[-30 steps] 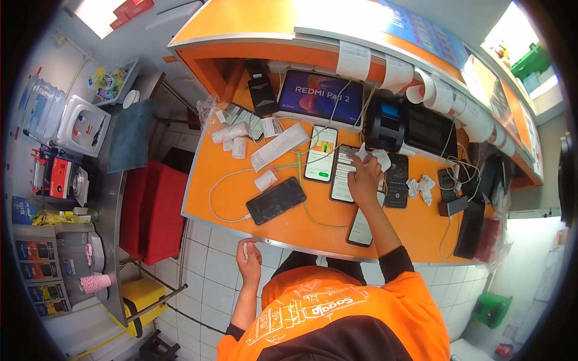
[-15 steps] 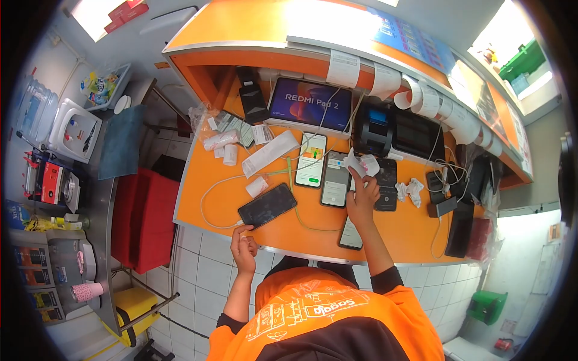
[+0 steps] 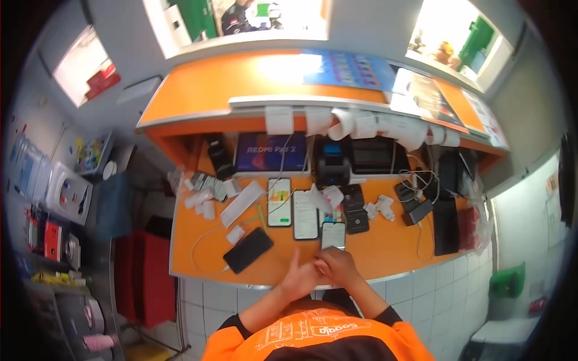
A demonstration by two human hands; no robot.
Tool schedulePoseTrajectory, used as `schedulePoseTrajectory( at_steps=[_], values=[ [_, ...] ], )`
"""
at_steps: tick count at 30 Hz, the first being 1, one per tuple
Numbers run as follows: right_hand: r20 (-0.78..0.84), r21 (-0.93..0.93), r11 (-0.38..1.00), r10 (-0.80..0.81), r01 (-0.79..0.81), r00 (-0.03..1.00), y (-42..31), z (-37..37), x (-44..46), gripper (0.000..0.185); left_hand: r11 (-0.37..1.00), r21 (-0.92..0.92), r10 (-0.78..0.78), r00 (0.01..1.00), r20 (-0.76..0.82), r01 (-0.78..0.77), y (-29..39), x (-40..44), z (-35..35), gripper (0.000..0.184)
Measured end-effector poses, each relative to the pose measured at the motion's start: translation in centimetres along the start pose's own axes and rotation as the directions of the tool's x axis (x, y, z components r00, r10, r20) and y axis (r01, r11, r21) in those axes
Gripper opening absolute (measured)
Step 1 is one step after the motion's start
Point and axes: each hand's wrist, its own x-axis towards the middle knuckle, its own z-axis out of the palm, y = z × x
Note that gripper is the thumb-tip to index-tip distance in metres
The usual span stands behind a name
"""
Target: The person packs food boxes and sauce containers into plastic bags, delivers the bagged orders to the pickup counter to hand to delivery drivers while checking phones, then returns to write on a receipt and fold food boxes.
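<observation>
My left hand [image 3: 299, 278] and my right hand [image 3: 338, 265] meet at the desk's front edge. The left thumb points up, apart from its fingers, which reach toward the right hand. My right fingers are curled; whether anything small is in them is hidden. Just beyond them lies a lit phone [image 3: 333, 234]. Two more lit phones, one with a green button [image 3: 279, 204] and one with a pale screen [image 3: 306, 216], lie farther back. A dark-screened phone [image 3: 248, 250] with a white cable is to the left. Another dark phone [image 3: 355, 210] lies on the right.
The orange desk [image 3: 373, 253] also bears a receipt printer [image 3: 332, 163], a tablet box [image 3: 271, 151], paper strips [image 3: 242, 203], crumpled paper [image 3: 384, 207] and tangled cables [image 3: 416, 183]. Receipts [image 3: 363, 124] hang from the shelf above. A red chair [image 3: 144, 280] stands at left.
Both hands have drawn together at the desk's front edge. The left has left the dark phone's cable end, and the right has come away from the curled paper. My view has tilted up.
</observation>
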Motion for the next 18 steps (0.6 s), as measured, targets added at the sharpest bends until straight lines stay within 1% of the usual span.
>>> schedulePoseTrajectory(
  at_steps=[1, 2, 4, 6, 7, 8, 9, 11, 13, 14, 15, 17, 18],
  values=[
    [-0.080, -0.042, 0.999, 0.020, -0.023, 0.997, 1.9, -2.1, -2.8, 0.018, 0.985, 0.002, -0.171, 0.984, -0.052, 0.171, -1.3, 2.7, 0.7, 0.075],
    [-0.129, -0.072, 0.997, 0.028, -0.037, 0.991, 3.1, -3.2, -5.4, 0.017, 0.971, 0.109, -0.205, 0.975, -0.087, 0.214, -2.4, 4.2, 1.6, 0.067],
    [-0.174, -0.088, 0.988, 0.112, -0.129, 0.978, 3.7, -4.1, -8.0, 0.020, 0.914, 0.295, -0.234, 0.955, -0.180, 0.280, -4.4, 5.1, 3.1, 0.054],
    [-0.252, -0.142, 0.953, 0.227, -0.268, 0.941, 4.2, -6.2, -12.7, 0.024, 0.863, 0.390, -0.320, 0.945, -0.072, 0.322, -9.4, 6.9, 0.5, 0.043],
    [-0.296, -0.177, 0.922, 0.284, -0.345, 0.912, 4.3, -7.2, -15.5, 0.026, 0.833, 0.441, -0.363, 0.932, -0.019, 0.334, -11.2, 8.1, 0.8, 0.038],
    [-0.344, -0.204, 0.887, 0.332, -0.415, 0.878, 4.3, -8.1, -18.0, 0.028, 0.744, 0.545, -0.415, 0.906, -0.077, 0.387, -13.3, 9.1, 1.3, 0.036],
    [-0.416, -0.188, 0.865, 0.359, -0.465, 0.835, 4.3, -8.9, -20.4, 0.029, 0.638, 0.639, -0.452, 0.881, -0.141, 0.429, -15.2, 9.5, 3.7, 0.035],
    [-0.541, -0.139, 0.821, 0.405, -0.553, 0.737, 3.8, -10.2, -25.6, 0.033, 0.587, 0.623, -0.502, 0.836, -0.222, 0.518, -19.6, 10.8, 5.3, 0.032],
    [-0.549, -0.017, 0.825, 0.464, -0.564, 0.695, 3.8, -11.7, -30.9, 0.035, 0.691, 0.407, -0.554, 0.800, -0.233, 0.597, -25.1, 11.9, 5.3, 0.031],
    [-0.550, 0.042, 0.825, 0.490, -0.564, 0.676, 3.8, -12.7, -33.6, 0.040, 0.633, 0.487, -0.551, 0.792, -0.262, 0.602, -27.5, 12.7, 5.6, 0.034],
    [-0.566, 0.018, 0.835, 0.462, -0.549, 0.683, 4.0, -13.8, -36.4, 0.045, 0.645, 0.479, -0.536, 0.799, -0.273, 0.596, -29.4, 13.8, 6.0, 0.035],
    [-0.587, -0.014, 0.845, 0.426, -0.534, 0.689, 3.3, -15.0, -42.6, 0.060, 0.664, 0.449, -0.512, 0.801, -0.311, 0.598, -32.7, 15.4, 5.9, 0.038],
    [-0.473, -0.003, 0.788, 0.541, -0.616, 0.695, 2.9, -15.6, -46.8, 0.072, 0.765, 0.345, -0.505, 0.839, -0.205, 0.544, -33.3, 17.0, 5.8, 0.037]
  ],
)
